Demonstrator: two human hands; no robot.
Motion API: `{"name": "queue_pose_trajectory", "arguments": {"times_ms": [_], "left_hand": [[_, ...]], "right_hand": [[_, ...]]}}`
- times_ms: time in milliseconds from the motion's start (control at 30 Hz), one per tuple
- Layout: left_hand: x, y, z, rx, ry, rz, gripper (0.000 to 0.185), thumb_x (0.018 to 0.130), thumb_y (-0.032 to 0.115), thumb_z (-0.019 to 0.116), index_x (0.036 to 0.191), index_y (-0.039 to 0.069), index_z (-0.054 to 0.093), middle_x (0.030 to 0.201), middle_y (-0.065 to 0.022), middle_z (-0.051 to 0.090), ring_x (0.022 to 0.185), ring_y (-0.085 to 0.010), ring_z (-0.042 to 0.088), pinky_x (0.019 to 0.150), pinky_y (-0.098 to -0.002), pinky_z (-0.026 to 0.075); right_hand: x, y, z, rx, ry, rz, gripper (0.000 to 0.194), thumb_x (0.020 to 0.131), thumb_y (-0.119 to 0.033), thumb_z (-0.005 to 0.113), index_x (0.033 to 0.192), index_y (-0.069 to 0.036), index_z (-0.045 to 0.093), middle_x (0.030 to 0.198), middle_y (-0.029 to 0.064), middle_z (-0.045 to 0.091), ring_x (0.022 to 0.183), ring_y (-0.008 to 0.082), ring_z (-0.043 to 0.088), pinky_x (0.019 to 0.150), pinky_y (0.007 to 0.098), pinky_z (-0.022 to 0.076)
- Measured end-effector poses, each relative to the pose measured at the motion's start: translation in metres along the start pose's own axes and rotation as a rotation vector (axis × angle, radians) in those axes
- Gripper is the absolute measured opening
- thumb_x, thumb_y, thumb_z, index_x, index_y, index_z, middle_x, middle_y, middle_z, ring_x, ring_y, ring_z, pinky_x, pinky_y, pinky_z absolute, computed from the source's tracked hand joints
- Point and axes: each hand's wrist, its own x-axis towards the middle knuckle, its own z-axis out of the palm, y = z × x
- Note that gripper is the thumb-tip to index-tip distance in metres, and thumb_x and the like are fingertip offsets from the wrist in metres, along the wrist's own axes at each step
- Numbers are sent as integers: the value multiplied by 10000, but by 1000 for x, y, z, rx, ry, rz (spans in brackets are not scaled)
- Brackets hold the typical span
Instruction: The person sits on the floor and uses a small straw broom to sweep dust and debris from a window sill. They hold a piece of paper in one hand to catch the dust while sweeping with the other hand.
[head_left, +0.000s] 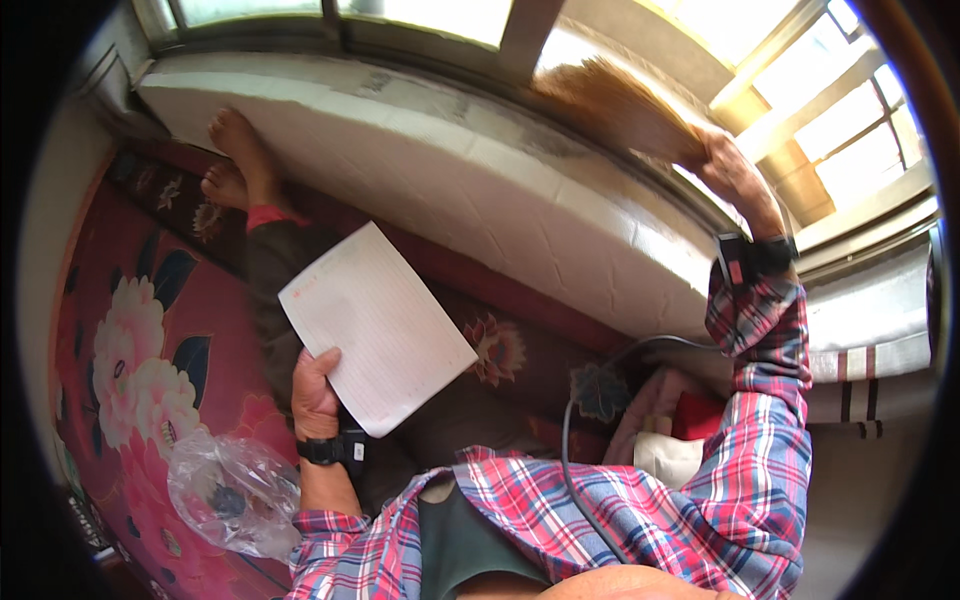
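My left hand (316, 390) grips the near left edge of a lined paper pad or notebook (386, 330), thumb on top; the page bears faint red writing at one corner. Up at the window, my right hand (716, 154) is closed on the end of a tan brush (622, 105), perhaps a whisk broom, blurred and lying over the window ledge and frame. Its bristles point to the left. Each wrist wears a black band with a small device.
A pale window ledge (450, 127) runs across the top under the window frames. A clear plastic bag (229, 495) lies on the flowered red cover (225, 337) at the left. Bare feet rest near the wall. A grey cable (568, 450) crosses my shirt, beside a white cloth item (667, 457).
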Motion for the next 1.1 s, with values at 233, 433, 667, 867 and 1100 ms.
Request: {"name": "queue_pose_trajectory", "arguments": {"times_ms": [233, 433, 667, 867, 1100], "left_hand": [[-5, -3, 3, -18, 26, -9, 541, 771, -63, 602, 1302, -35, 499, 1223, -136, 619, 1102, -272, 604, 1015, -385, 444], [-2, 1, 5, -31, -1, -41, 480, 782, -57, 610, 1256, -37, 543, 1188, -133, 641, 1062, -256, 625, 982, -367, 466], [-5, 1, 8, -34, -5, -5, 485, 778, -56, 622, 1256, -35, 547, 1190, -136, 643, 1058, -255, 629, 976, -364, 471], [-2, 2, 8, -28, -16, -60, 496, 771, -61, 619, 1261, -32, 542, 1194, -135, 640, 1064, -255, 626, 986, -366, 464], [-5, 4, 13, -22, 40, -47, 486, 780, -56, 610, 1261, -35, 538, 1191, -135, 639, 1061, -252, 625, 987, -370, 463]], "right_hand": [[-82, -4, -70, 313, 37, 392, 292, 837, -219, 650, 1026, 1, 623, 836, 129, 670, 728, 198, 615, 662, 339, 499], [-117, -42, -46, 767, -259, 925, 210, 734, -145, 699, 903, -23, 681, 720, 30, 666, 600, 84, 579, 568, 256, 470], [-65, -43, -30, 93, -136, 676, 469, 794, -264, 695, 1097, 83, 604, 921, 329, 632, 822, 477, 598, 762, 459, 492], [111, -100, -41, 440, 116, 195, 749, 867, -525, 623, 1326, 56, 507, 828, 196, 690, 775, 215, 693, 727, 350, 521], [215, -119, 1, 772, 268, 325, 432, 948, -359, 605, 1000, 70, 598, 683, 105, 629, 487, 143, 579, 489, 293, 471]]}}
